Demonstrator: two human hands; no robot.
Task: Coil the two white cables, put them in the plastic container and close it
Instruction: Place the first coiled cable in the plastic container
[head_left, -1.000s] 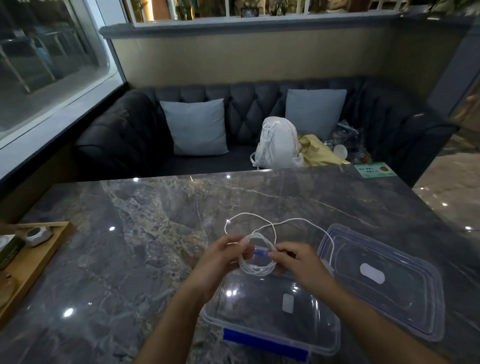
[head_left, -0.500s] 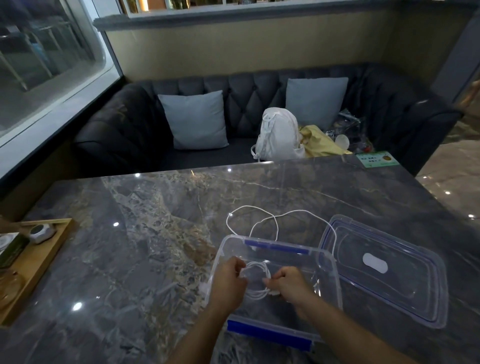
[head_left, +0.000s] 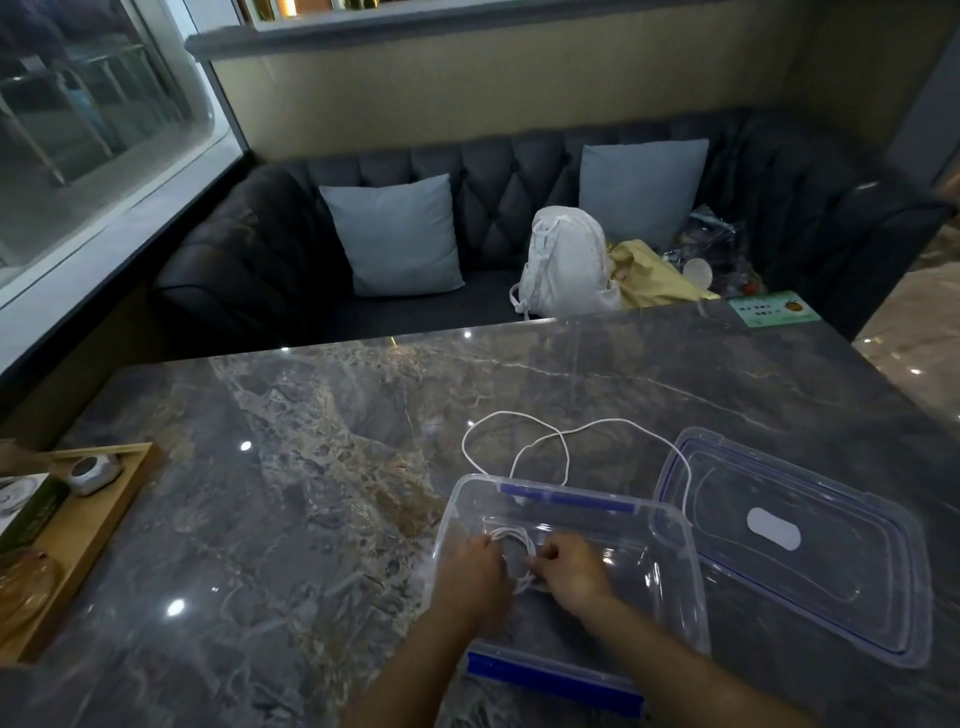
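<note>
A clear plastic container (head_left: 670, 525) with blue clips stands on the marble table near me. Both my hands are inside it. My left hand (head_left: 470, 574) and my right hand (head_left: 569, 569) hold a coiled white cable (head_left: 511, 538) low against the container's floor, fingers curled round its loops. A second white cable (head_left: 540, 441) lies loose in wide loops on the table just beyond the container. The clear lid (head_left: 795, 545) with a blue rim lies flat to the right of the container.
A wooden tray (head_left: 78, 545) with small items sits at the table's left edge. Behind the table is a dark sofa with two grey cushions, a white backpack (head_left: 566, 260) and a yellow cloth. A green card (head_left: 774, 309) lies at the far right corner.
My hands carried the coiled cable from above the table down into the container and lowered it toward the floor. The loose cable and the lid stayed put.
</note>
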